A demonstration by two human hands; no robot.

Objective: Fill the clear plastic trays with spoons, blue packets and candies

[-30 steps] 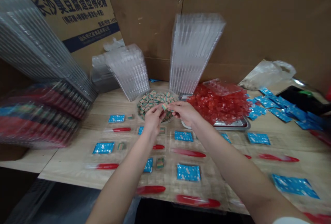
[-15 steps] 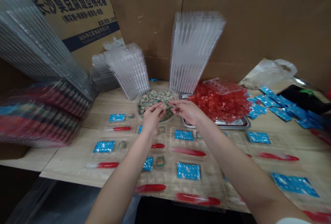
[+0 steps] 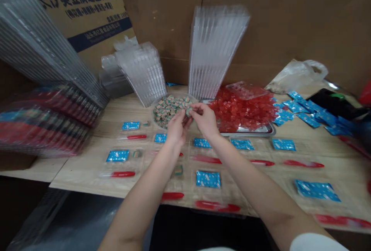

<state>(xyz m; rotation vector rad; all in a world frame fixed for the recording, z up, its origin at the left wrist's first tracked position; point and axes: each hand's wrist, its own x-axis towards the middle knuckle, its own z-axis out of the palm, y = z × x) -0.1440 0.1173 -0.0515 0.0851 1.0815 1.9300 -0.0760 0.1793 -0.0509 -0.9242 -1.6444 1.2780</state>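
Note:
My left hand (image 3: 176,128) and my right hand (image 3: 204,119) meet over the near right side of a round clear bowl (image 3: 155,121) heaped with small striped candy pieces (image 3: 169,109). A single striped candy piece (image 3: 189,111) sits at my right fingertips, which are pinched on it. My left fingers curl close beside that piece, and I cannot tell whether they hold anything. Both hands hide part of the bowl.
A steel tray (image 3: 246,133) of red candies lies to the right of the bowl. Clear plastic trays holding blue sachets and red sticks (image 3: 117,155) cover the wooden table. Stacks of clear trays (image 3: 216,50) rise behind, against cardboard.
My hands have drawn closer together and the candy piece has risen slightly toward my right hand. The whole scene sits a little higher in the view.

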